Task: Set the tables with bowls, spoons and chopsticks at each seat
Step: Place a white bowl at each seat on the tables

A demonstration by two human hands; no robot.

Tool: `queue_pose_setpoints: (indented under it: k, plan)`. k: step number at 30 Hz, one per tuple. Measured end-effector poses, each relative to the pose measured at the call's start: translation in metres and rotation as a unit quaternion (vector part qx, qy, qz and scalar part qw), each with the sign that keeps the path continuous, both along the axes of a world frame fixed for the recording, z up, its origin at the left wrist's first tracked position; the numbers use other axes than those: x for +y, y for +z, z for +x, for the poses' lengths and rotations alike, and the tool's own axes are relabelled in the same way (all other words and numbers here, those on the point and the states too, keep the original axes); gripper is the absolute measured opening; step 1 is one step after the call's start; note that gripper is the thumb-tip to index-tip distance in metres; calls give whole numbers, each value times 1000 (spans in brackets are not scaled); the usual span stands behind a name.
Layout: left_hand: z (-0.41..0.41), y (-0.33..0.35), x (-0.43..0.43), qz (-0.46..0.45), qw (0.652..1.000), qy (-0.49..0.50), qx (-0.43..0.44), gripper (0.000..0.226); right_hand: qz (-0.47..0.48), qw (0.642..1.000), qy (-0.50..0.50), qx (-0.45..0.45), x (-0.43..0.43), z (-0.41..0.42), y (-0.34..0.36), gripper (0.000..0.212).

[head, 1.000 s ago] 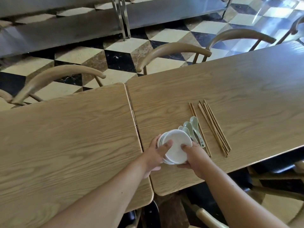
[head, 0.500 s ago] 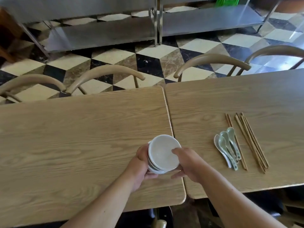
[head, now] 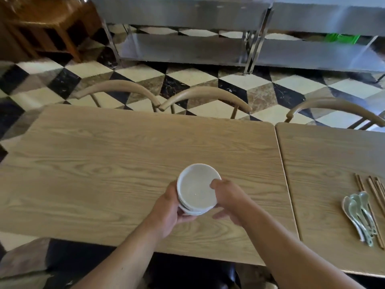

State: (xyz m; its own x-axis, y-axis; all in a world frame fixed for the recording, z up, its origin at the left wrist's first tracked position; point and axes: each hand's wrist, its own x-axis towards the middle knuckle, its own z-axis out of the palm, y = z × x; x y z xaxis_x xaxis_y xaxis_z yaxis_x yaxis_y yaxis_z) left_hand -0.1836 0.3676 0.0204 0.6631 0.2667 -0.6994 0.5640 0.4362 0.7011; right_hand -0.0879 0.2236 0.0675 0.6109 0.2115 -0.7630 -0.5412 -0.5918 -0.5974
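Head view, bowls: the stack of white bowls (head: 196, 188) is held just above the near half of the left desk (head: 93, 163), between both hands. It looks carried as one stack so that bowls can be dealt out seat by seat.
Left hand: the left hand (head: 167, 207) cups the stack's left side. Its fingers (head: 186, 217) curl closed underneath, apparently taking the weight.
Right hand: the right hand (head: 229, 197) sits on the stack's right side. Its fingers (head: 215, 184) bend over the top bowl's rim and the thumb lies lower and a little apart, a loose pinch probably meant to lift the top bowl off.
Spoons: the pale green ceramic spoons (head: 357, 213) lie bunched on the right desk (head: 323, 159), well to the right of the fingers.
Chopsticks: the wooden chopsticks (head: 373, 190) lie touching the spoons, also parked as a supply.
Seats: the chair backs (head: 206, 94) stand beyond the fingers, across the desk; no place is laid yet.
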Motion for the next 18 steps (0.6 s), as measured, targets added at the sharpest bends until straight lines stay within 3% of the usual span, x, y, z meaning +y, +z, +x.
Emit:
queue_pose_setpoints:
  k: [3,6,9,13,18]
  plan:
    - [-16,0,26,-28,999,22,-16,40,-23,999,-12,-33,35,-17,8,23]
    - [-32,3,52,-42,998,33,-32,38,-37,998,-21,-54,67,-33,16,35]
    - [-41,8,71,-45,998,25,-44,37,-57,995,-2,-87,84,-45,20,34]
    - [-46,16,80,-48,998,15,-40,40,-108,980,41,-161,88,-54,21,18]
    - [-44,25,73,-63,998,17,-22,44,-146,957,71,-240,80,-59,28,22]
